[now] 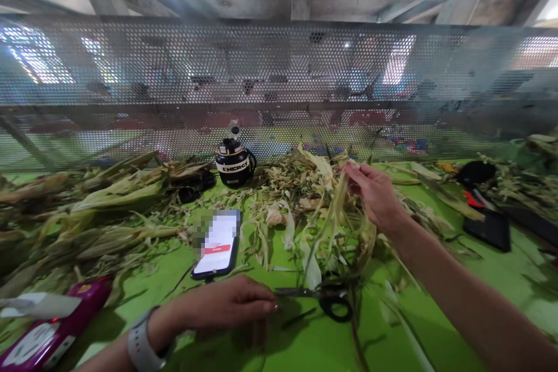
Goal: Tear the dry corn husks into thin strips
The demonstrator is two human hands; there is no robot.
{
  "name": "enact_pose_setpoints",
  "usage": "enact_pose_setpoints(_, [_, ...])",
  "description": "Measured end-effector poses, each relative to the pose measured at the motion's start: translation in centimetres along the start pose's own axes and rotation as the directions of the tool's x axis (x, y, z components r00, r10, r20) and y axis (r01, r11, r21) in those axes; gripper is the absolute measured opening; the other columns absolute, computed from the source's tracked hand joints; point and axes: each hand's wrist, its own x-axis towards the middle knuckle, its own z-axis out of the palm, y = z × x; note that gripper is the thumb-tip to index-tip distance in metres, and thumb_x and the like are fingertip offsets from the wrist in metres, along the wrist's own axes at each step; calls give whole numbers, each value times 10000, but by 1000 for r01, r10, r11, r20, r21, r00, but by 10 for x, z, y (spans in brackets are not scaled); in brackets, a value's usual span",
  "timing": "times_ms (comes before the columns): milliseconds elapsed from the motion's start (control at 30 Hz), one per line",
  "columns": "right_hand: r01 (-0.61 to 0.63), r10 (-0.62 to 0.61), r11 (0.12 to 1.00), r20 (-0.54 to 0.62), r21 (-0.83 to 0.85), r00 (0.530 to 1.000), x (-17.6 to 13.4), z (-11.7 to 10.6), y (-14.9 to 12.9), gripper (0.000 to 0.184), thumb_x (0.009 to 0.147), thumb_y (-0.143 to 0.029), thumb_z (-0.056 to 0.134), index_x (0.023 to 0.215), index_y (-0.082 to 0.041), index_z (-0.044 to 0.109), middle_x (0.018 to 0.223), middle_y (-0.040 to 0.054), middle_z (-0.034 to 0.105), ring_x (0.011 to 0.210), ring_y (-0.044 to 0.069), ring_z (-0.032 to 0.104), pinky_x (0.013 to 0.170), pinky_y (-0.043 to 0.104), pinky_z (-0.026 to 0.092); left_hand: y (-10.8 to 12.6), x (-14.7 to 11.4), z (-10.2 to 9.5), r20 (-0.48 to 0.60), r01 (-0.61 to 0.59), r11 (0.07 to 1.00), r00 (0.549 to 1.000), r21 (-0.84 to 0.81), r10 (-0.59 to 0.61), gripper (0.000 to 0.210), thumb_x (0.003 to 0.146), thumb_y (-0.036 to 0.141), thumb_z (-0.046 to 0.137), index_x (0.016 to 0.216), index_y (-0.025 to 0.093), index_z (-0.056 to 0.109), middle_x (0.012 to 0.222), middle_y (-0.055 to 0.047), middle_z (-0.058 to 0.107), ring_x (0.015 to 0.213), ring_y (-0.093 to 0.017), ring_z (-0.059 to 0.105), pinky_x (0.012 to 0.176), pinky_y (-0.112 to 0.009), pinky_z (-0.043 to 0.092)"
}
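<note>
My right hand (375, 193) is raised over a heap of green and dried leaf pieces. Its fingers and thumb pinch the top of a long, pale corn husk (336, 209), which hangs down. My left hand (238, 301) rests low over the table, palm down, with a watch on the wrist. Its fingers point right, loosely bent, and nothing shows in them; their undersides are hidden. Just right of its fingertips lies a pair of dark scissors (333, 302), blades toward that hand. Behind my left hand is a smartphone (218, 244) with a lit screen.
A large pile of corn husks (100, 203) covers the left side. A black jug labelled ENERGY (233, 167) stands at the back, before a perforated metal screen (279, 70). A purple device (47, 322) sits at front left, a dark flat object (488, 229) at right.
</note>
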Motion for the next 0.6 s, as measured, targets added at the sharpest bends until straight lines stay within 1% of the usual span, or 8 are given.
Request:
enact_pose_setpoints(33, [47, -45, 998, 47, -46, 998, -6, 2, -6, 295, 670, -481, 715, 698, -188, 688, 562, -35, 543, 465, 74, 419, 410, 206, 307, 6, -1, -8, -26, 28, 996, 999, 84, -26, 234, 748, 417, 659, 841, 211, 718, 787, -19, 700, 720, -171, 608, 672, -250, 460])
enact_pose_setpoints(100, [153, -128, 977, 166, -148, 978, -23, 9, -19, 271, 750, -455, 664, 707, -189, 684, 556, -36, 506, 471, 79, 396, 419, 215, 297, 23, 5, -19, -273, 24, 998, 962, 59, -7, 268, 792, 429, 601, 910, 203, 685, 868, -36, 702, 821, -187, 617, 731, -273, 462])
enact_pose_setpoints(167, [226, -153, 943, 286, -244, 946, -42, 17, -30, 270, 812, -419, 614, 693, -183, 670, 580, -27, 498, 495, 86, 397, 439, 220, 308, 41, 19, -19, -493, -119, 993, 863, 12, 109, 257, 833, 425, 550, 875, 189, 643, 890, -38, 671, 865, -173, 593, 790, -283, 444])
enact_pose_setpoints(200, [278, -180, 922, 341, -268, 923, -51, 21, -34, 261, 829, -398, 600, 699, -182, 669, 597, -21, 503, 526, 95, 421, 471, 223, 338, 49, 28, -14, -542, -211, 977, 823, -11, 172, 236, 832, 412, 556, 894, 191, 614, 914, -35, 653, 873, -165, 582, 795, -284, 441])
enact_pose_setpoints(300, [374, -259, 885, 376, -278, 890, -66, 28, -39, 224, 845, -353, 588, 723, -180, 661, 682, 3, 553, 661, 131, 508, 613, 250, 415, 62, 57, 14, -443, -369, 919, 853, -137, 276, 239, 820, 404, 577, 909, 184, 556, 879, -31, 601, 822, -143, 551, 745, -266, 443])
enact_pose_setpoints(367, [350, -253, 899, 337, -264, 907, -66, 28, -37, 216, 845, -353, 585, 738, -182, 661, 717, 10, 575, 699, 143, 531, 655, 263, 429, 61, 71, 32, -501, -446, 868, 815, -219, 292, 279, 759, 394, 656, 844, 193, 482, 792, 4, 544, 718, -115, 508, 666, -240, 428])
enact_pose_setpoints(467, [279, -216, 936, 277, -214, 936, -57, 25, -30, 200, 842, -358, 590, 774, -190, 674, 750, 12, 606, 729, 148, 555, 678, 267, 434, 51, 81, 47, -509, -414, 888, 818, -199, 268, 285, 754, 361, 678, 820, 190, 461, 742, 30, 488, 670, -97, 459, 625, -224, 398])
enact_pose_setpoints(600, [247, -204, 952, 231, -180, 952, -47, 22, -21, 185, 829, -357, 608, 790, -196, 692, 787, 12, 642, 773, 156, 574, 727, 274, 438, 39, 80, 44, -509, -349, 927, 828, -137, 237, 265, 798, 397, 619, 754, 172, 487, 700, 27, 488, 648, -100, 458, 593, -220, 385])
